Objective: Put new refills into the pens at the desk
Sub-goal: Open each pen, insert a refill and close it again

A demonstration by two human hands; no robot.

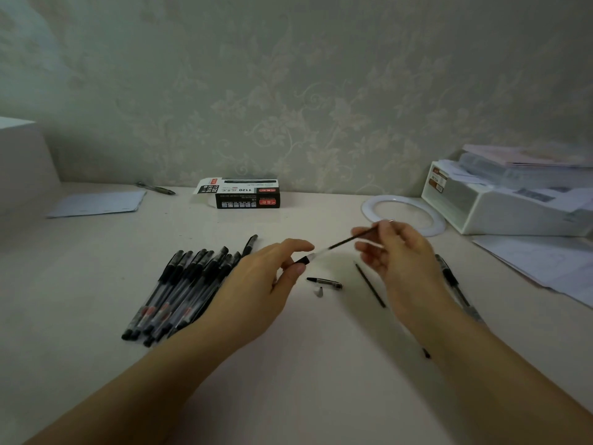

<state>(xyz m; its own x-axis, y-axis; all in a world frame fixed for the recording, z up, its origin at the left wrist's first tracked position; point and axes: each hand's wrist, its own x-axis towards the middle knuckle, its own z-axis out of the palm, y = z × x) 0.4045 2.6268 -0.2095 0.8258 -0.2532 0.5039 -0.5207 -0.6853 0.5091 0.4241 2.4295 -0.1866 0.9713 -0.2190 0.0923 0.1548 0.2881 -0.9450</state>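
Note:
My left hand (272,281) pinches the black end of a clear pen barrel (313,255) between thumb and forefinger, above the desk (96,364). My right hand (398,255) pinches a thin dark refill (349,239) whose lower end sits in the barrel's open mouth. On the desk below lie the pen's black tip section (324,282), a small grey cap (319,291) and another loose refill (370,285). Several black gel pens (183,287) lie bundled at the left. A single pen (455,285) lies right of my right wrist.
A black pen box (244,194) stands open at the back by the wall. A white ring (404,216), a white organiser with papers (500,200) and loose sheets (545,268) fill the right. A paper (96,203) and a pen (157,188) lie far left.

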